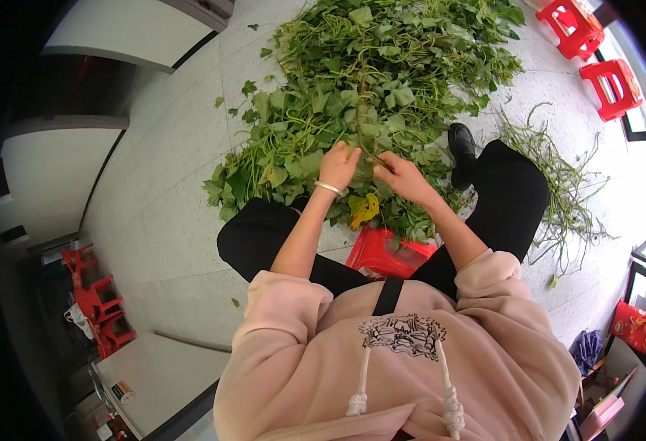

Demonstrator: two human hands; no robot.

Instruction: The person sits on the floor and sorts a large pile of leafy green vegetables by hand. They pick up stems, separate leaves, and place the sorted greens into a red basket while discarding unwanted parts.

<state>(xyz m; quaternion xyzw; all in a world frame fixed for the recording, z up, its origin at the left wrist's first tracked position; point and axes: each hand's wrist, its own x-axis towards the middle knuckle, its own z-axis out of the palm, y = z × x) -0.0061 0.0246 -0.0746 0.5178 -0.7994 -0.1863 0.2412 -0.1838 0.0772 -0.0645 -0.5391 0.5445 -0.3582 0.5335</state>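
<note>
A large heap of leafy green vines (323, 105), which look like sweet potato vines, lies on the floor before me and reaches between my knees. My right hand (404, 177) pinches the near end of a long brownish vine stem (362, 105) that runs back over the heap. Just left of that stem is my left hand (338, 167), thumb and fingers among the leaves; whether it grips a leaf or stalk is hard to see. Below the hands hangs a yellowed leaf (364, 210).
Under me is a red plastic stool (367, 251). Bare stripped stems (563, 187) lie in a loose pile beyond my right knee. Two red stools (612, 88) stand at the far right. On the left are a white table (163, 380) with a can (123, 392) and stacked red stools (94, 297).
</note>
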